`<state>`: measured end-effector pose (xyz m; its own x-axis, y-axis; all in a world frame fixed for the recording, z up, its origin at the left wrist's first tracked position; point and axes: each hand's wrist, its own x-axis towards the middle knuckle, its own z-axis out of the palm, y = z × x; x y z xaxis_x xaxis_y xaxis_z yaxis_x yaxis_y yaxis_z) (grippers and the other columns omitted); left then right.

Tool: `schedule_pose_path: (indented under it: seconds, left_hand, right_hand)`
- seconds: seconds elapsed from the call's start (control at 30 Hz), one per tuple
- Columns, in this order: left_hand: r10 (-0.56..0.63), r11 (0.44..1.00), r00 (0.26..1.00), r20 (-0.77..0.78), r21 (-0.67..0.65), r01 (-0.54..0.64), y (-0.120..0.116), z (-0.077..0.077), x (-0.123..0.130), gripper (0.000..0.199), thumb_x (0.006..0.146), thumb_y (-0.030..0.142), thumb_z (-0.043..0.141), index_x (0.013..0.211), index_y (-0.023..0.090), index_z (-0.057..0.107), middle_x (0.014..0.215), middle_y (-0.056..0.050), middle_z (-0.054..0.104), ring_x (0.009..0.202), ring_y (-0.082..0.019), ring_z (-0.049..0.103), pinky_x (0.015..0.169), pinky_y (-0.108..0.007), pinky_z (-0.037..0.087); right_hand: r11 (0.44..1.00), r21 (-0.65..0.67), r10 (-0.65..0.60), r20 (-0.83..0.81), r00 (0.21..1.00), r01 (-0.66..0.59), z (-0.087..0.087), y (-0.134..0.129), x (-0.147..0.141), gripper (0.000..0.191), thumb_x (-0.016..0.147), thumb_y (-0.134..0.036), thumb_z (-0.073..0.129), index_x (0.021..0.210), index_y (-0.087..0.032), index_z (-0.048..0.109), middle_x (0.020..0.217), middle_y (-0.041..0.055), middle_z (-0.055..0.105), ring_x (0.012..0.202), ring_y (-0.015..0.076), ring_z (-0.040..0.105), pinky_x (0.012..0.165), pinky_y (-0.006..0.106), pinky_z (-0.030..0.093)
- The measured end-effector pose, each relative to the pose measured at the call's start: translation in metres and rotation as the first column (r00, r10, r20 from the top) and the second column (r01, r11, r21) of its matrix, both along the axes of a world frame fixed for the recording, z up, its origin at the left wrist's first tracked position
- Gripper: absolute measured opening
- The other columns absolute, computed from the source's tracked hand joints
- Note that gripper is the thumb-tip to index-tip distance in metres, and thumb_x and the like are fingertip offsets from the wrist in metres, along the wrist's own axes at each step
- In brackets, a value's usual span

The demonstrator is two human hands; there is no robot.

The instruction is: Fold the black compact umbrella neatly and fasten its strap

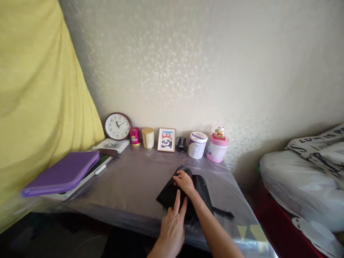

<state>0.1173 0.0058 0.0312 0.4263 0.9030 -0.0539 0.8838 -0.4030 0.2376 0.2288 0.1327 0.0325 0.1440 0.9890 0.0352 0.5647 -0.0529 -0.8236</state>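
A black piece of thin, folded fabric (200, 186) lies near the front of the table, and I cannot make out just what it is. From its right side a narrow black strap (224, 213) sticks out. My left hand (172, 224) rests at its near edge, with the index and middle fingers stretched out and spread over the fabric. Beyond it, my right hand (184, 182) is curled at the upper part of the fabric, its fingers closed in a pinch on it. The right forearm covers some of the fabric.
The table (129, 179) has a glossy clear cover. On its left lie a purple folder (64, 172) and a white pen-like object (100, 170). Along the wall stand a clock (117, 126), tins, a picture frame (166, 139) and a white tub (197, 145). Bagged bedding (292, 179) is at the right.
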Motion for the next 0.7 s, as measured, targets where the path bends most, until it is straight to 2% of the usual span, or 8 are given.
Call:
schedule_pose_path:
  seconds: [0.17,0.23,0.3,0.4,0.53,0.7]
  left_hand:
    - [0.026,0.998,0.997,-0.068,-0.055,-0.03,0.007,0.002,0.006,0.094,0.061,-0.005,0.045,0.141,0.026,0.006,0.149,-0.007,0.003,0.095,-0.022,0.057,0.077,-0.033,0.05]
    - [0.026,0.997,0.997,-0.074,-0.073,-0.031,0.007,0.003,0.006,0.089,0.062,-0.004,0.044,0.141,0.023,0.012,0.149,-0.009,0.005,0.093,-0.021,0.058,0.079,-0.032,0.049]
    - [0.028,0.994,0.997,-0.068,-0.099,-0.035,0.007,0.002,0.007,0.083,0.064,-0.004,0.043,0.14,0.022,0.019,0.148,-0.01,0.011,0.095,-0.021,0.058,0.082,-0.031,0.047]
    - [0.053,0.992,0.997,-0.049,-0.11,-0.058,0.008,-0.001,0.008,0.082,0.067,-0.005,0.038,0.14,0.024,0.015,0.148,-0.01,0.011,0.094,-0.019,0.059,0.081,-0.03,0.047]
    - [0.071,0.989,0.997,-0.041,-0.13,-0.076,0.009,-0.002,0.011,0.088,0.066,-0.007,0.034,0.141,0.025,0.0,0.148,-0.011,-0.001,0.091,-0.018,0.061,0.076,-0.028,0.049]
    - [0.057,0.98,0.996,-0.067,-0.188,-0.068,0.012,0.001,0.014,0.096,0.059,-0.009,0.039,0.14,0.021,-0.002,0.146,-0.013,-0.008,0.094,-0.02,0.06,0.078,-0.029,0.048]
  right_hand:
    - [0.977,0.105,0.161,0.216,0.963,-0.187,0.008,-0.019,-0.005,0.015,0.081,-0.024,0.05,0.09,-0.023,0.063,0.07,-0.0032,0.069,0.07,0.0131,0.064,0.063,0.022,0.044]
    - [0.93,0.19,0.264,0.25,0.932,-0.315,0.009,-0.033,-0.004,0.019,0.085,-0.028,0.046,0.088,-0.025,0.065,0.079,-0.0026,0.07,0.075,0.0132,0.063,0.068,0.023,0.045]
    - [0.861,0.293,0.339,0.281,0.898,-0.417,0.008,-0.047,-0.001,0.024,0.088,-0.031,0.043,0.089,-0.026,0.066,0.087,-0.0011,0.069,0.083,0.014,0.062,0.077,0.025,0.046]
    - [0.789,0.406,0.343,0.333,0.878,-0.462,0.002,-0.058,0.01,0.029,0.091,-0.032,0.038,0.092,-0.023,0.066,0.094,0.0022,0.068,0.098,0.0165,0.057,0.089,0.03,0.042]
    - [0.767,0.414,0.302,0.441,0.845,-0.49,-0.009,-0.049,0.027,0.032,0.093,-0.03,0.034,0.098,-0.023,0.065,0.104,0.0042,0.066,0.112,0.0194,0.05,0.102,0.041,0.031]
    - [0.787,0.363,0.269,0.525,0.807,-0.499,-0.016,-0.018,0.042,0.031,0.092,-0.029,0.035,0.105,-0.023,0.062,0.112,0.004,0.063,0.118,0.0188,0.046,0.104,0.044,0.026]
